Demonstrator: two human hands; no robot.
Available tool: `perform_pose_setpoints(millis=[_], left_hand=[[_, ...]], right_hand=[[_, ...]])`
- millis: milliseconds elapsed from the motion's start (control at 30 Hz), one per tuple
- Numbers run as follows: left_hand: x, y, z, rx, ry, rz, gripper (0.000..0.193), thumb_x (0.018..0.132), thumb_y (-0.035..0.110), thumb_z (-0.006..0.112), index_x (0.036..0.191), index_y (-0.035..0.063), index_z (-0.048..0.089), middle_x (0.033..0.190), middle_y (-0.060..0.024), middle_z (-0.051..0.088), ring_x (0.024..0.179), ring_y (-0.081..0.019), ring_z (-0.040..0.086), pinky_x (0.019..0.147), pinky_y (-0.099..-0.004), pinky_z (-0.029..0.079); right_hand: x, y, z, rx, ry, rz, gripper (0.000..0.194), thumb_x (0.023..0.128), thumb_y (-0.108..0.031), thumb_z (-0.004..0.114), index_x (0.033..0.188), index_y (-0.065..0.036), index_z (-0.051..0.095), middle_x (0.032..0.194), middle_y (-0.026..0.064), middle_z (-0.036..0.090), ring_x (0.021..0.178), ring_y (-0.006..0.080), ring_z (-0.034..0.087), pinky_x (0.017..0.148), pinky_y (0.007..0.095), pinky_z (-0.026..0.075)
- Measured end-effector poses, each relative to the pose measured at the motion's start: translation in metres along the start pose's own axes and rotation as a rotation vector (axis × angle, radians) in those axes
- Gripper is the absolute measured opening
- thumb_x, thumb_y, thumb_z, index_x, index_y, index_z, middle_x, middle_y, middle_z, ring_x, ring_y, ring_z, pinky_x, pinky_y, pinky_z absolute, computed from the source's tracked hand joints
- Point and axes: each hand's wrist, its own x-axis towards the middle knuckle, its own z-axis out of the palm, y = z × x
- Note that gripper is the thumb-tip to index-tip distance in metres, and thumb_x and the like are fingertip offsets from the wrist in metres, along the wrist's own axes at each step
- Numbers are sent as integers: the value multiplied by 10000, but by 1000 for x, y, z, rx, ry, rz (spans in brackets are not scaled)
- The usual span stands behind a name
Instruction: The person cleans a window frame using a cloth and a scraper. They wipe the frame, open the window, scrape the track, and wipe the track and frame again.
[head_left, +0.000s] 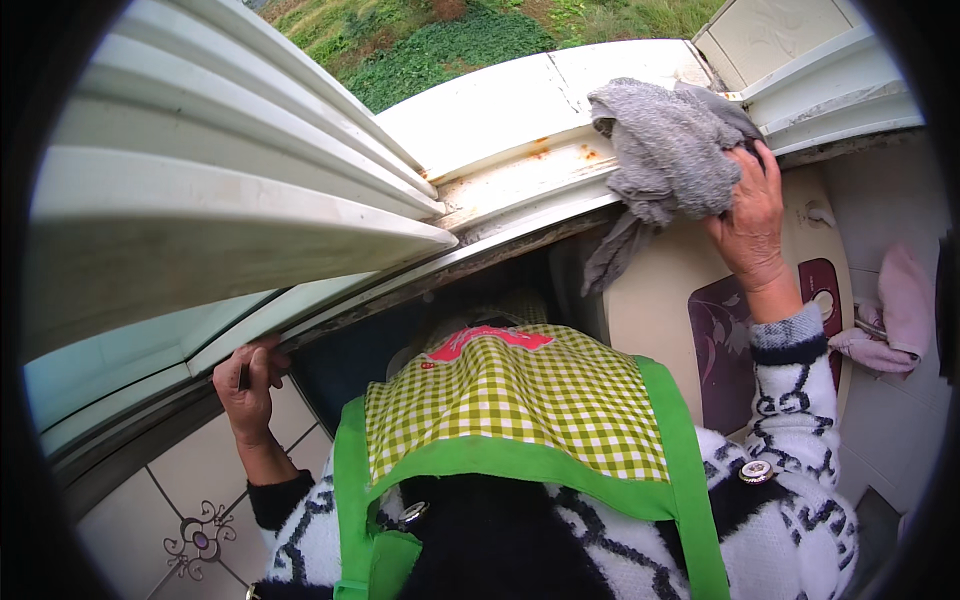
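Note:
My right hand (746, 217) grips a bunched grey terry cloth (667, 142) at the right end of the window's sliding track (525, 176). One tail of the cloth hangs below the inner edge of the frame. Rust spots and dirt mark the white track and sill. At the lower left, my left hand (251, 375) is curled beside the inner edge of the window frame. A thin dark object (242, 376) shows between its thumb and fingers; most of it is hidden, and its kind is unclear.
White sliding window sashes (247, 202) stand at the left. Under my right arm is a cream water heater (652, 300) with a maroon panel and knob. A pink cloth (896, 315) hangs on the right. Outside the opening lies green vegetation (450, 52).

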Motion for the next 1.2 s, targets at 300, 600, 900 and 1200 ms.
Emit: perform_pose_setpoints(millis=[300,600,900,1200], left_hand=[[-3,0,2,-25,16,3,197,933,9,504,913,-68,685,686,-88,657,475,-67,474,464,-205,379],[0,4,11,-50,71,0,204,926,3,501,886,-73,686,679,-90,661,463,-63,471,458,-204,376],[0,17,11,-5,16,15,203,930,34,517,890,-70,687,684,-97,666,452,-67,471,441,-209,373],[12,12,24,-23,45,25,230,954,97,518,923,-58,686,666,-66,651,460,-52,456,446,-196,352]], right_hand=[[18,-45,1,371,63,77,658,564,-237,855,1113,-3,578,974,162,617,931,370,594,888,455,473],[28,-75,-2,405,-82,123,669,538,-140,843,1122,14,555,1003,168,605,962,380,574,863,459,464],[49,-132,5,655,29,-7,616,505,-154,835,1030,42,581,927,131,600,922,301,565,854,420,430],[54,-135,4,623,7,-52,500,568,-279,828,907,-26,563,810,71,556,858,234,557,847,370,409]])
